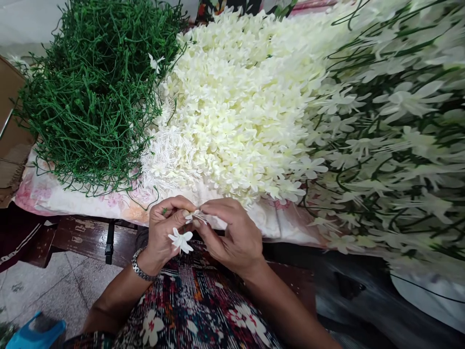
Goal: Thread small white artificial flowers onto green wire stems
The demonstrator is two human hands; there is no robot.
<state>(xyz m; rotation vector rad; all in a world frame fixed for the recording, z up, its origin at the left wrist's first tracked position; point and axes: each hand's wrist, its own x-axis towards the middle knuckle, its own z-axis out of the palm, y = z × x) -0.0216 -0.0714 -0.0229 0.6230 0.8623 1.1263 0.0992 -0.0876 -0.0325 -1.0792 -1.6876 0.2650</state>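
Note:
My left hand (pixel 165 232) is closed in a pinch on a thin green stem with a white artificial flower (pixel 181 239) hanging below its fingers. My right hand (pixel 228 232) is also pinched, fingertips meeting the left hand's on a small white flower piece (pixel 196 215). Both hands work just in front of the table edge, above my patterned lap. A metal watch (pixel 141 269) sits on my left wrist.
A heap of green plastic stems (pixel 94 92) lies at the left on a floral cloth (pixel 54 196). A big pile of loose cream petals (pixel 243 102) fills the middle, with white stamen pieces (pixel 165 160) beside it. Assembled flower sprays (pixel 392 135) cover the right.

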